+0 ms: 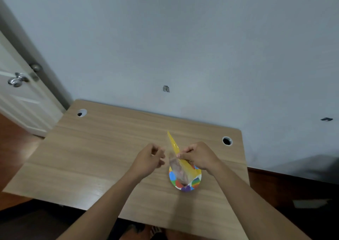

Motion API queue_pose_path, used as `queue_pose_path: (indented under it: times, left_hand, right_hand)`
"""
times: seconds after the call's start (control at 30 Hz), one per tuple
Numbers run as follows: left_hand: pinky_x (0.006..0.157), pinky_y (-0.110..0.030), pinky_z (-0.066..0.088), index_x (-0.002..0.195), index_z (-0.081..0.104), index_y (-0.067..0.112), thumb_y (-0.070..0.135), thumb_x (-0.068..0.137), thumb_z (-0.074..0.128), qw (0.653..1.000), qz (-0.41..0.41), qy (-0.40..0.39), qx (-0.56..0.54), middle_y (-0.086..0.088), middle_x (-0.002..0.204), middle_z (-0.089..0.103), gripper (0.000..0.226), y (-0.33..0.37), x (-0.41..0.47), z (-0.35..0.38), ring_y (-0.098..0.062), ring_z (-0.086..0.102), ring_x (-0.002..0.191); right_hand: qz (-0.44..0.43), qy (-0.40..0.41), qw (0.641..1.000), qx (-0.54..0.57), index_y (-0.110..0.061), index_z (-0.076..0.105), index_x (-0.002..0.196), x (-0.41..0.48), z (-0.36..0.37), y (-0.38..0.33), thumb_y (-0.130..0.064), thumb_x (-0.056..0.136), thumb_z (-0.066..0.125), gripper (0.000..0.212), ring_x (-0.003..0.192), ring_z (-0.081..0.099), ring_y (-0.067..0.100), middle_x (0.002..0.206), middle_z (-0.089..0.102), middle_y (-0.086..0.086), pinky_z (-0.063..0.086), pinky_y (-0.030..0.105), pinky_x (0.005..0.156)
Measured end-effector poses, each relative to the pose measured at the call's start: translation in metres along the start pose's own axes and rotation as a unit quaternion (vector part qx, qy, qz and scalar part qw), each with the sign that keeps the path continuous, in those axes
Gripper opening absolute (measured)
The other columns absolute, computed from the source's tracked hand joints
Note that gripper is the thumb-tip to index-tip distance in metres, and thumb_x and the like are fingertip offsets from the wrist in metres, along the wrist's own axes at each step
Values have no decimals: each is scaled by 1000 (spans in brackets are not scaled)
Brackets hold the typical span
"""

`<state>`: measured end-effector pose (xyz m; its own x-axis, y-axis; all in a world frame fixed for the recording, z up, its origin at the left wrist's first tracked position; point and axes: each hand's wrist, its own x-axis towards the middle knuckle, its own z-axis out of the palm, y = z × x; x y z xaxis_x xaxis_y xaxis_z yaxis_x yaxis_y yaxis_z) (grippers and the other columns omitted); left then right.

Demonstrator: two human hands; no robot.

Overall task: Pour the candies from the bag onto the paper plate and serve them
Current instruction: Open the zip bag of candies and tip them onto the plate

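A yellow and clear candy bag hangs tilted over the paper plate, which has coloured dots and lies on the wooden table. My right hand pinches the bag near its middle, with the bag's lower, clear end down over the plate. My left hand is just left of the bag, fingers curled and apart from it by a small gap, holding nothing that I can see. The bag is blurred, so I cannot make out candies inside it or on the plate.
The table stands against a pale wall, with a round cable hole at the back left and another at the back right. A white door with a metal knob is at the far left.
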<state>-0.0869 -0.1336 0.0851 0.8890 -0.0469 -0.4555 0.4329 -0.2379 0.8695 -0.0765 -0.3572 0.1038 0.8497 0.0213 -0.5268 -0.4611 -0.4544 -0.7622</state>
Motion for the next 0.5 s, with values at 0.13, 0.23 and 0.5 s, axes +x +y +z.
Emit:
queue_pose_path:
  times: [0.13, 0.23, 0.5]
  left_hand:
    - [100, -46, 64, 113, 72, 3, 46, 96, 76, 978, -84, -136, -133, -7, 100, 79, 47, 21, -9, 19, -34, 84, 101]
    - [103, -47, 64, 115, 72, -2, 31, 97, 79, 969, -83, -165, -163, -14, 102, 76, 38, 28, -12, 27, -27, 79, 89]
    - [85, -32, 67, 112, 70, -7, 8, 105, 65, 961, -98, -150, -212, -39, 129, 72, 17, 29, -11, 39, -29, 77, 86]
  right_hand:
    - [-4, -6, 1000, 11, -19, 78, 70, -10, -7, 3, -34, 72, 102, 29, 49, 60, 6, 60, 75, -1, 49, 26, 56]
    - [-12, -29, 998, 51, -19, 75, 68, -19, -9, 7, -27, 74, 102, 29, 48, 63, 4, 60, 74, -5, 52, 19, 50]
    - [-5, -12, 991, 133, -12, 74, 98, -33, -12, 18, -48, 82, 93, 44, 88, 86, 23, 93, 88, 7, 62, 27, 70]
